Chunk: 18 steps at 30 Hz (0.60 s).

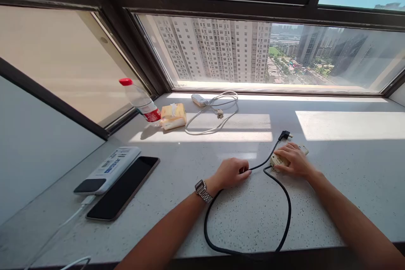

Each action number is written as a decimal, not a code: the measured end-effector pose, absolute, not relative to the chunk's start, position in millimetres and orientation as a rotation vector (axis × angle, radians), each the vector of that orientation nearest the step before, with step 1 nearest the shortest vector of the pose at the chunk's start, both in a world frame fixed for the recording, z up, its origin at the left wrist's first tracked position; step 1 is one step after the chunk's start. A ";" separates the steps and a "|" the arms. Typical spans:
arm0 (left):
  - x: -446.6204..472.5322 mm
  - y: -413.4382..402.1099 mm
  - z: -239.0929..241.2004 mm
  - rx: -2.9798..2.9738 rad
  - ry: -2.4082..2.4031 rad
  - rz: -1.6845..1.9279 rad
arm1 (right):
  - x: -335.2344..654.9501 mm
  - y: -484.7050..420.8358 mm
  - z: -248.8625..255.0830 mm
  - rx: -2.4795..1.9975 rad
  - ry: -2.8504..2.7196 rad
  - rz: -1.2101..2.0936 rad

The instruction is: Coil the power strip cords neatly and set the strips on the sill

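My left hand (pixel 232 172), with a metal-banded watch (pixel 202 190) on its wrist, is closed around the black power cord (pixel 289 211). The cord loops down past the front edge of the white speckled counter (pixel 180 228) and comes back up to a cream power strip (pixel 278 161). Over that strip lies my right hand (pixel 292 160), fingers curled across its top and thumb along the near side. Just beyond the right fingertips rests the cord's black plug (pixel 285 135), its prongs pointing right. My right palm hides the middle of the strip.
Beside the window at the back lies a white power strip (pixel 199 100) with a coiled white cord (pixel 202 133). A tissue pack (pixel 174 116) and a red-capped bottle (pixel 142 103) stand at back left. Nearer left are a phone (pixel 125 187) and a white power bank (pixel 110 166) with a cable.
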<state>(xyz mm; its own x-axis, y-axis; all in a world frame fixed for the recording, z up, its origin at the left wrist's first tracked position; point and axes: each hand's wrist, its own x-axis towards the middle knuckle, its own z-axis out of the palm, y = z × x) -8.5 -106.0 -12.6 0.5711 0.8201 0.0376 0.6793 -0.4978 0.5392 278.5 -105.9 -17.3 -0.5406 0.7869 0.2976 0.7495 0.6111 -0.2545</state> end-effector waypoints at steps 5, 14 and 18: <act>1.2 -106.5 -17.2 2.004 1.228 0.817 | 310.3 -105.3 -13.0 -1.506 -2.292 0.102; 19.4 -132.4 -16.0 2.036 0.913 1.234 | 240.1 -120.4 19.2 -1.724 -1.989 0.353; 16.7 -140.2 -16.8 2.389 0.666 1.339 | 186.7 -136.4 24.0 -1.694 -2.084 0.316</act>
<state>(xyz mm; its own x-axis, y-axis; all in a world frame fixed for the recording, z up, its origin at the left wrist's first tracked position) 16.7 -140.2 -16.8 0.4514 0.5414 0.7093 0.2393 -0.8392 0.4883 186.7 -136.4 24.0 -0.1578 0.9696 0.1871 0.8707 0.2260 -0.4367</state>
